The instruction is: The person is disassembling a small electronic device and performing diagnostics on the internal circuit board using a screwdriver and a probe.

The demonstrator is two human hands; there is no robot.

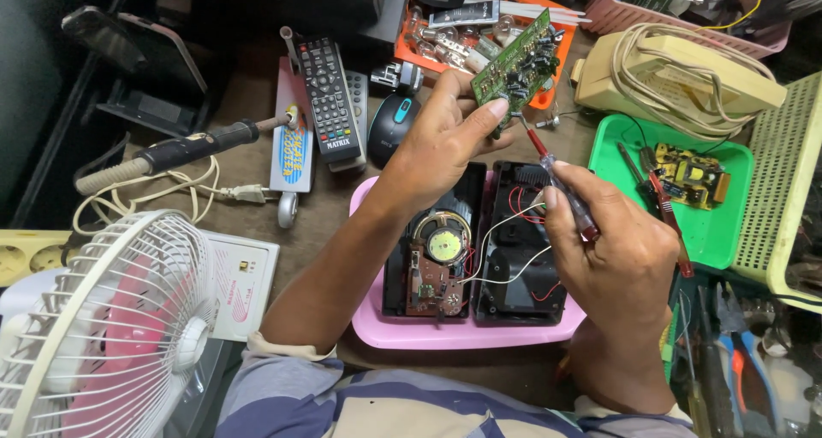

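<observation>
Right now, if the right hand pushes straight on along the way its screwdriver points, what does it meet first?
Probably the green circuit board held up by the left hand. The right hand aims the red-handled screwdriver up-left; its tip sits at the board's lower edge, though depth is unclear.

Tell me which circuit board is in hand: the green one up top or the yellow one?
The green circuit board, pinched in the left hand. The yellow board lies untouched in the green tray.
</observation>
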